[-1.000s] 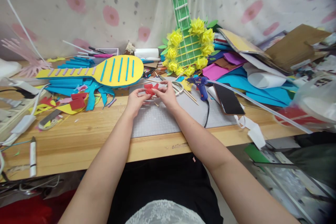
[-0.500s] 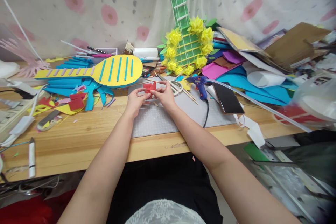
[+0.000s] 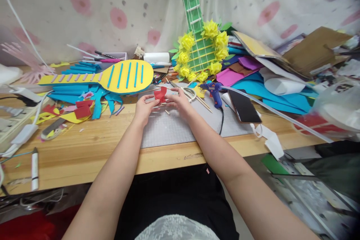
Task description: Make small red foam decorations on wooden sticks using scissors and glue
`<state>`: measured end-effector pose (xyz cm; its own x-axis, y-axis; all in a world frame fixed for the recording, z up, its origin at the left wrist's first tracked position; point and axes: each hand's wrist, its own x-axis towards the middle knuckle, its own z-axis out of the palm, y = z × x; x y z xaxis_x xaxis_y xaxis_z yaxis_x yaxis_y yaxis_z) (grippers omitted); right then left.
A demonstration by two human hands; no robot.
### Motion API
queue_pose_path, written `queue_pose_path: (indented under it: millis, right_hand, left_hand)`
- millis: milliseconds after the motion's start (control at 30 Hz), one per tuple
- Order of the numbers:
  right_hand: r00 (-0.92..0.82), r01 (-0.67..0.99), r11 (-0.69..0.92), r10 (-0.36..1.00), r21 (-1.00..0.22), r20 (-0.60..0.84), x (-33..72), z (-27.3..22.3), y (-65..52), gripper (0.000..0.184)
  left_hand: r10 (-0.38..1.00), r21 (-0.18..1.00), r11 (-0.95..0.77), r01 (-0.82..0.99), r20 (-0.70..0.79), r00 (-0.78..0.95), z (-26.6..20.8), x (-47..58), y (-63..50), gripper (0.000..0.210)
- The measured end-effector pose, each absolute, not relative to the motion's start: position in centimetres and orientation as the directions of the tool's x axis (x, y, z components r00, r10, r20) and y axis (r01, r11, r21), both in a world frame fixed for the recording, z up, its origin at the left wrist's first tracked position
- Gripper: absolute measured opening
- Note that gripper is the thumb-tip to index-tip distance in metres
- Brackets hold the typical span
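A small curled piece of red paper [image 3: 160, 94] is pinched between the thumb and fingers of my left hand [image 3: 144, 108], just above the grey cutting mat [image 3: 160, 131]. My right hand [image 3: 180, 102] is at the paper's right side, fingers apart and stretched toward it; whether a fingertip touches the red edge is unclear. Behind that hand lie white-handled scissors [image 3: 190, 93] and thin wooden sticks [image 3: 204, 104]. A blue glue gun [image 3: 214, 93] rests further right on the mat.
A yellow paddle-shaped craft [image 3: 126, 77] lies at the back left beside paper scraps [image 3: 83, 109]. A green guitar shape with yellow paper flowers [image 3: 201, 50] leans at the back. On the right are a phone [image 3: 243, 105], blue sheets [image 3: 281, 99] and a plastic tub [image 3: 337, 108].
My right fingers have opened and drawn slightly right from the red paper. The paper stays in my left hand and now shows more upright.
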<state>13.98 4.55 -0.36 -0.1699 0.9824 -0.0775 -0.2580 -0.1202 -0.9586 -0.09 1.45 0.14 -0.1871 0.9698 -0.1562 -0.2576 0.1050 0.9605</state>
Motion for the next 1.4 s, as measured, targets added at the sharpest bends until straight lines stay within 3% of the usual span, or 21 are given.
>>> queue_pose_path:
  millis: [67, 133, 333, 567, 667, 733, 833, 933, 1200, 1400]
  right_hand:
    - [-0.287, -0.277, -0.114, 0.957, -0.954, -0.031, 13.4, -0.6, 4.2, 0.057]
    - [-0.281, -0.296, -0.083, 0.960, -0.952, 0.004, 13.1, -0.9, 4.2, 0.058]
    - [-0.007, -0.272, -0.045, 0.999, -0.961, -0.045, 13.4, -1.5, 5.0, 0.046]
    - [0.182, -0.123, 0.138, 0.977, -0.983, 0.114, 14.3, -1.1, 5.4, 0.042]
    - [0.241, -0.168, 0.143, 0.965, -0.975, 0.101, 14.7, -0.9, 5.6, 0.038]
    - [0.214, -0.242, 0.085, 0.976, -0.966, 0.033, 14.7, -0.8, 5.5, 0.038]
    - [-0.036, -0.286, -0.078, 0.997, -0.955, -0.071, 13.9, -0.8, 4.9, 0.048]
    - [-0.215, -0.252, -0.111, 0.975, -0.961, -0.057, 12.8, -1.0, 4.0, 0.054]
    - [-0.107, -0.283, 0.001, 0.994, -0.959, 0.032, 12.2, -1.5, 3.8, 0.049]
    - [0.002, -0.140, 0.117, 0.993, -0.983, 0.118, 12.2, -0.8, 3.4, 0.042]
  left_hand:
    - [0.972, 0.959, 0.112, -0.260, -0.160, -0.171, 0.2, -0.1, 1.4, 0.037]
    - [0.979, 0.961, 0.121, -0.249, -0.158, -0.133, 0.2, -0.1, 1.3, 0.038]
    - [0.983, 0.972, 0.143, -0.185, -0.161, -0.087, -0.3, 0.2, 1.4, 0.041]
    - [0.982, 0.978, 0.139, -0.153, -0.156, -0.103, -0.6, 0.2, 1.5, 0.040]
    - [0.980, 0.977, 0.138, -0.160, -0.158, -0.120, -0.5, 0.2, 1.5, 0.039]
    - [0.977, 0.973, 0.128, -0.191, -0.157, -0.142, -0.3, 0.2, 1.5, 0.038]
    - [0.970, 0.961, 0.109, -0.254, -0.158, -0.183, 0.1, 0.1, 1.4, 0.035]
    - [0.964, 0.948, 0.103, -0.300, -0.170, -0.206, 0.3, 0.1, 1.4, 0.032]
    - [0.967, 0.942, 0.132, -0.308, -0.191, -0.169, 0.1, 0.4, 1.5, 0.030]
    - [0.970, 0.945, 0.133, -0.298, -0.186, -0.155, 0.2, 0.6, 1.3, 0.031]
